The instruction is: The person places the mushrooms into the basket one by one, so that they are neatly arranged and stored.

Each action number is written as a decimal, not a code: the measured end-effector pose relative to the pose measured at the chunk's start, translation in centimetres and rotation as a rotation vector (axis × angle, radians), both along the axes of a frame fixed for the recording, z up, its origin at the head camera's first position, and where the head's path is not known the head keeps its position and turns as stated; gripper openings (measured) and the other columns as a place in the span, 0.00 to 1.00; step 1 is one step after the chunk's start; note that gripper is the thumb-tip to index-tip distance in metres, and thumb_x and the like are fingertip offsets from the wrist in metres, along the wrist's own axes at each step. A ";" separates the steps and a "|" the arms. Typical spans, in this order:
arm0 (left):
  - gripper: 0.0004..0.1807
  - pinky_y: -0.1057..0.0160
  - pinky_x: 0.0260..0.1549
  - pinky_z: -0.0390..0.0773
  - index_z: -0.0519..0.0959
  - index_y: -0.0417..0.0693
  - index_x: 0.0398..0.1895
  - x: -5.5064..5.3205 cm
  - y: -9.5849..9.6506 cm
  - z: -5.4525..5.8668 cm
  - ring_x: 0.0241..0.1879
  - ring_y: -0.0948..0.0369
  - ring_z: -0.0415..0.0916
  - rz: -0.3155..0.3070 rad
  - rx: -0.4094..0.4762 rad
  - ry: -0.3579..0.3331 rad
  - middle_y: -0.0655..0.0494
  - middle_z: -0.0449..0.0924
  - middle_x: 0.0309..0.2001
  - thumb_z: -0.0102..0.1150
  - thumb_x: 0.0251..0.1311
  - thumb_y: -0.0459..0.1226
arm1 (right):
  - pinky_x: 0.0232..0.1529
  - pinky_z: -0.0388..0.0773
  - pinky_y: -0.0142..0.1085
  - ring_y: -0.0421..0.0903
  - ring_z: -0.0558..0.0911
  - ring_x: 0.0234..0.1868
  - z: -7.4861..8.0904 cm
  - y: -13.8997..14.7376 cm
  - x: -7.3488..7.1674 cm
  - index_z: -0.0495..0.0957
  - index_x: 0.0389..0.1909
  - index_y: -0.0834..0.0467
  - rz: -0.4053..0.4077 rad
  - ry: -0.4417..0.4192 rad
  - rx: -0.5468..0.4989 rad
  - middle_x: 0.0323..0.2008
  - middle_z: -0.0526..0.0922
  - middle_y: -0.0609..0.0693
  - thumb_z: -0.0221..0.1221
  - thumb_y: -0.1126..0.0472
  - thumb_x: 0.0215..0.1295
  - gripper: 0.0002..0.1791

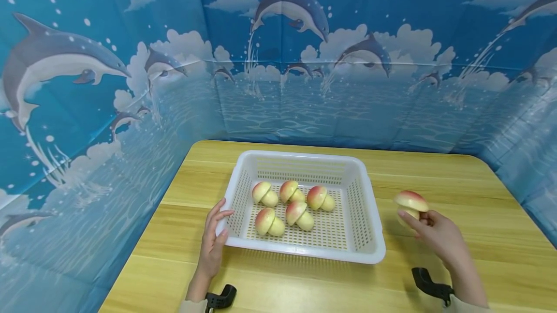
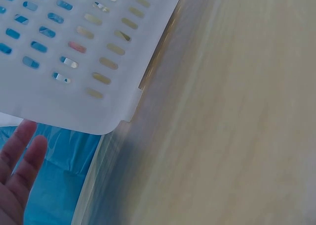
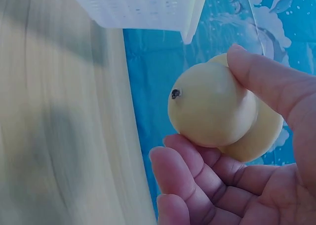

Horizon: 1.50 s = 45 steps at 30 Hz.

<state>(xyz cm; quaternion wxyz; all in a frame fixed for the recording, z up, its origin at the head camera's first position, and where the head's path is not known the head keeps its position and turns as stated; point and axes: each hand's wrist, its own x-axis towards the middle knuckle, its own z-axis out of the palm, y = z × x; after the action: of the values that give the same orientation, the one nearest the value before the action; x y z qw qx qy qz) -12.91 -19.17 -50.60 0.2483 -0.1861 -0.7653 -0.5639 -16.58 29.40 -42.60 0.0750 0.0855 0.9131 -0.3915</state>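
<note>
A toy mushroom (image 1: 411, 202) with a red-and-yellow cap is held by my right hand (image 1: 441, 235), to the right of the basket. In the right wrist view the thumb presses one side of the mushroom (image 3: 212, 106) and bent fingers support it from below; a dark spot marks its stem end. My left hand (image 1: 212, 245) touches the left rim of a white plastic basket (image 1: 304, 254), its fingers extended. In the left wrist view, fingers (image 2: 28, 163) lie at the rim. Several similar mushrooms (image 1: 298, 214) lie on their sides inside the basket, mostly toward its left and middle.
The basket stands on a yellow wood-grain table (image 1: 457, 182). Behind and beside the table hangs a blue curtain (image 1: 278, 110) printed with dolphins, waves and clouds. Black wrist mounts (image 1: 431, 285) are strapped near both hands.
</note>
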 end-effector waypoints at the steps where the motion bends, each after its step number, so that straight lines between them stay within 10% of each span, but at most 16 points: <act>1: 0.22 0.61 0.60 0.56 0.70 0.39 0.57 0.0 0.0 0.0 0.68 0.48 0.48 0.000 0.001 -0.002 0.46 0.52 0.70 0.39 0.59 0.29 | 0.26 0.69 0.39 0.50 0.79 0.33 0.1 -0.2 -0.1 0.66 0.35 0.63 0.001 0.002 0.003 0.30 0.76 0.55 0.53 0.32 0.60 0.34; 31: 0.21 0.64 0.59 0.56 0.69 0.30 0.54 0.4 0.4 1.3 0.67 0.44 0.49 0.002 -0.002 -0.009 0.34 0.52 0.68 0.38 0.56 0.23 | 0.26 0.69 0.39 0.50 0.79 0.32 2.2 -4.0 -1.8 0.70 0.39 0.63 0.132 0.176 0.079 0.30 0.77 0.53 0.54 0.34 0.60 0.33; 45: 0.21 0.63 0.61 0.53 0.70 0.40 0.58 -0.2 -0.1 -0.2 0.69 0.49 0.47 -0.011 0.009 -0.001 0.46 0.52 0.71 0.39 0.61 0.31 | 0.26 0.68 0.40 0.48 0.73 0.28 3.6 -6.1 -2.9 0.73 0.38 0.63 0.193 0.230 0.107 0.30 0.77 0.53 0.57 0.34 0.58 0.33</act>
<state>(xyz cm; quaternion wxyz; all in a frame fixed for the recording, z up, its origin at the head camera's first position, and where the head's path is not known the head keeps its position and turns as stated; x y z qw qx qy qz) -13.09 -19.27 -50.79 0.2458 -0.1890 -0.7618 -0.5689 -19.45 23.28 -38.96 0.0024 -0.0439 0.9393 -0.3403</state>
